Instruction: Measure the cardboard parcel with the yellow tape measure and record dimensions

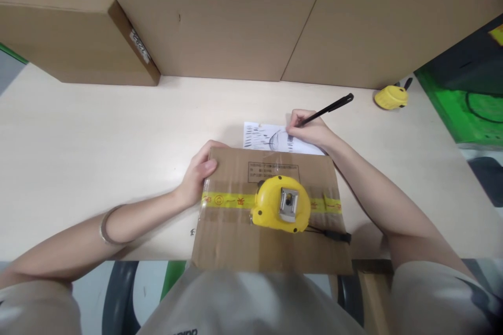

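Observation:
A black pen (332,106) is pinched in my right hand (308,128), which rests on a sheet of white paper (257,137). Dark strokes and a curved drawing cover part of the sheet, and its near side is hidden behind a cardboard box (236,243). My left hand (198,172) grips the box's left side, thumb on the top face. Yellow printed tape runs across the box. On top of it lies a yellow tape measure (271,204) with a metal belt clip and a black wrist strap.
Large cardboard boxes (220,21) line the back of the pale table (98,141). Another carton (70,42) with a label stands at the back left. A second yellow tape measure (391,97) sits at the far right, near a green surface (444,104) beyond the table edge.

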Action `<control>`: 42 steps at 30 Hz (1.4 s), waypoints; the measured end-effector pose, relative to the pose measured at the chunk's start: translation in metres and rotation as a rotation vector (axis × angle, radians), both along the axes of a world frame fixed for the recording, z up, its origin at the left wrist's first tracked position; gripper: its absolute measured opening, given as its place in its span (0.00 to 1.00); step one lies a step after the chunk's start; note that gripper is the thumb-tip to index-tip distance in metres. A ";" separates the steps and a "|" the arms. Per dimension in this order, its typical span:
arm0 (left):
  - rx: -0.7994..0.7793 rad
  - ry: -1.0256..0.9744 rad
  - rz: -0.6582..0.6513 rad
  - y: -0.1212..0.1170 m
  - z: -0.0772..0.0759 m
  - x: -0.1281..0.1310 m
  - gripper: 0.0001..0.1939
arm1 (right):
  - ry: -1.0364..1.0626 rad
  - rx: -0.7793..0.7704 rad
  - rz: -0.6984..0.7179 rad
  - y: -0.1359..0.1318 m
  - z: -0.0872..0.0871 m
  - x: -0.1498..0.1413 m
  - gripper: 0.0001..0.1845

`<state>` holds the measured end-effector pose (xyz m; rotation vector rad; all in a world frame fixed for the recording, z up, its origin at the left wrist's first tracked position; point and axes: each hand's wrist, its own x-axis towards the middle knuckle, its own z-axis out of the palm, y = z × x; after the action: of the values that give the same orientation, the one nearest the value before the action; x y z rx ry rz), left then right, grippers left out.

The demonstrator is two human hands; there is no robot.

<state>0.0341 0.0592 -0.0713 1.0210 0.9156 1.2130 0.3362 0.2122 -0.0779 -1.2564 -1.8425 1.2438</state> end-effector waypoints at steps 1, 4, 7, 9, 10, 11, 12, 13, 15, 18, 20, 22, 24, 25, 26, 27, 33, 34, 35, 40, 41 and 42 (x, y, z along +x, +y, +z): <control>-0.007 0.002 -0.001 0.000 0.000 0.000 0.25 | -0.002 -0.006 0.000 0.000 0.000 0.000 0.20; -0.018 0.014 0.003 -0.001 -0.001 0.000 0.24 | -0.007 -0.009 0.004 -0.001 0.000 0.000 0.18; -0.018 0.017 -0.002 -0.002 -0.002 0.000 0.24 | 0.004 0.021 -0.008 -0.001 0.001 -0.002 0.22; -0.021 0.008 -0.009 -0.002 -0.002 0.001 0.24 | 0.011 0.016 -0.007 -0.002 0.001 -0.002 0.21; -0.022 0.003 -0.013 -0.002 -0.002 0.001 0.24 | 0.012 0.005 -0.002 -0.002 0.002 -0.002 0.20; -0.021 -0.001 -0.017 -0.002 -0.003 0.001 0.25 | 0.010 -0.007 0.006 -0.002 0.002 -0.002 0.19; -0.023 -0.003 -0.022 -0.002 -0.003 0.001 0.25 | 0.006 -0.016 0.014 -0.002 0.002 -0.002 0.18; -0.026 -0.006 -0.028 -0.002 -0.003 0.001 0.25 | 0.003 -0.020 0.019 -0.002 0.002 -0.002 0.18; -0.027 -0.011 -0.033 -0.002 -0.003 0.000 0.25 | 0.004 -0.012 0.016 -0.002 0.001 -0.001 0.19; -0.017 -0.010 -0.028 -0.003 -0.002 0.000 0.25 | 0.012 -0.008 0.013 -0.001 0.000 -0.001 0.19; -0.020 -0.010 -0.032 -0.003 -0.002 0.000 0.25 | 0.011 -0.017 0.023 -0.001 0.000 -0.002 0.18; -0.033 -0.016 -0.040 -0.003 -0.002 0.000 0.25 | 0.006 -0.017 0.028 -0.001 0.000 -0.001 0.18; -0.048 -0.017 -0.043 -0.002 -0.003 0.000 0.25 | 0.002 -0.008 0.022 0.000 0.000 -0.001 0.19; -0.053 -0.016 -0.041 -0.002 -0.003 0.000 0.25 | 0.001 -0.007 0.021 0.000 0.000 -0.001 0.19; -0.056 -0.015 -0.038 -0.002 -0.003 0.000 0.26 | -0.003 -0.008 0.022 0.000 0.000 -0.002 0.19; -0.060 -0.015 -0.034 -0.002 -0.004 0.000 0.26 | -0.009 -0.012 0.026 0.000 0.000 -0.002 0.19; -0.055 -0.013 -0.041 -0.003 -0.004 0.000 0.25 | -0.068 0.017 -0.006 -0.003 0.003 -0.003 0.27; -0.049 -0.014 -0.041 -0.002 -0.003 0.000 0.25 | -0.089 0.023 -0.012 -0.003 0.006 -0.001 0.28; -0.042 -0.014 -0.039 -0.002 -0.003 0.001 0.25 | -0.118 0.029 -0.014 -0.003 0.009 0.001 0.29; 0.079 0.048 0.041 -0.005 0.001 0.005 0.26 | -0.411 0.079 0.007 0.001 0.024 0.016 0.34; 0.126 0.090 0.073 -0.006 0.002 0.005 0.26 | -0.481 0.094 0.008 0.002 0.027 0.019 0.33; 0.183 0.146 0.104 -0.007 0.004 0.004 0.25 | -0.544 0.109 0.006 0.002 0.030 0.020 0.32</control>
<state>0.0380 0.0523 -0.0676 1.2336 0.9941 1.3418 0.3566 0.2139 -0.0480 -1.6405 -2.2489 0.8362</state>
